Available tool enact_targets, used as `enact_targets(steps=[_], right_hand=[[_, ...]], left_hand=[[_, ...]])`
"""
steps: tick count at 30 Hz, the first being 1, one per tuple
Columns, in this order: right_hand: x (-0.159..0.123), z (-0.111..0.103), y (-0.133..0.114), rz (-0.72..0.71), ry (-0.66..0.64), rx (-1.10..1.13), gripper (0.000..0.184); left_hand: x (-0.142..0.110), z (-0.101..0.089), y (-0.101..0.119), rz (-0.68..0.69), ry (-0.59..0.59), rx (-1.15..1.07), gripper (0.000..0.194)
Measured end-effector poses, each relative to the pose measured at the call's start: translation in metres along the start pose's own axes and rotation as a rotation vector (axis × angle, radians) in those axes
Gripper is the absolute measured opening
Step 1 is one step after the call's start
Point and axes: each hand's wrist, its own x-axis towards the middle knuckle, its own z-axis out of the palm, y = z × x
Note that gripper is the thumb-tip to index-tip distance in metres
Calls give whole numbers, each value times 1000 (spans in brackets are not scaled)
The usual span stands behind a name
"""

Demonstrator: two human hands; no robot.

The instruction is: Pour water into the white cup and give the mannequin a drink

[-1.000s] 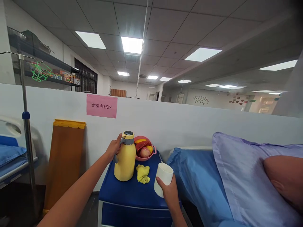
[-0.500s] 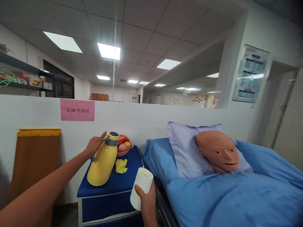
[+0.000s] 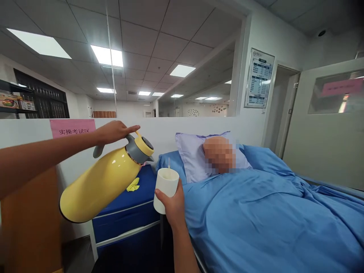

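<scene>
My left hand [image 3: 115,132] grips the grey handle of a yellow thermos jug [image 3: 102,181], its thumb on the yellow lid. The jug is tilted off the table, its spout pointing right and down toward a white cup [image 3: 166,185]. My right hand [image 3: 172,201] is wrapped around the cup, which stands nearly upright with its mouth open. A thin straw-like piece [image 3: 169,163] shows above the far rim. No stream between spout and cup is visible. Behind the jug, a crumpled yellow cloth [image 3: 133,185] lies on a blue-topped bedside cabinet [image 3: 146,178].
At right is a bed with a blue quilt [image 3: 256,216]. A mannequin head [image 3: 218,153], partly blurred, rests on a lilac pillow [image 3: 187,159]. Behind stands a white partition [image 3: 142,125] with a pink sign [image 3: 72,128]. A brown board [image 3: 31,220] leans at left.
My left hand has lifted the thermos jug off the cabinet and tipped it toward the cup. My right hand still holds the cup, now more upright. The view has turned right.
</scene>
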Motion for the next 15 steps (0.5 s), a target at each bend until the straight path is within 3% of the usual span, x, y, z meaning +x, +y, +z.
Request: enact_targets(steps=[6,11,15], right_hand=[[-11,11,-23,-42,-51,-74,53],[-20,23,-31,-89,-107,-42,46],[-26,27,-32,-81,-147,-31,48]], left_hand=[[-3,-43,47,8,-127,66,79],[-6,-48,64,97,-178,98,70],[-8,-44,67,90,-209,104,69]])
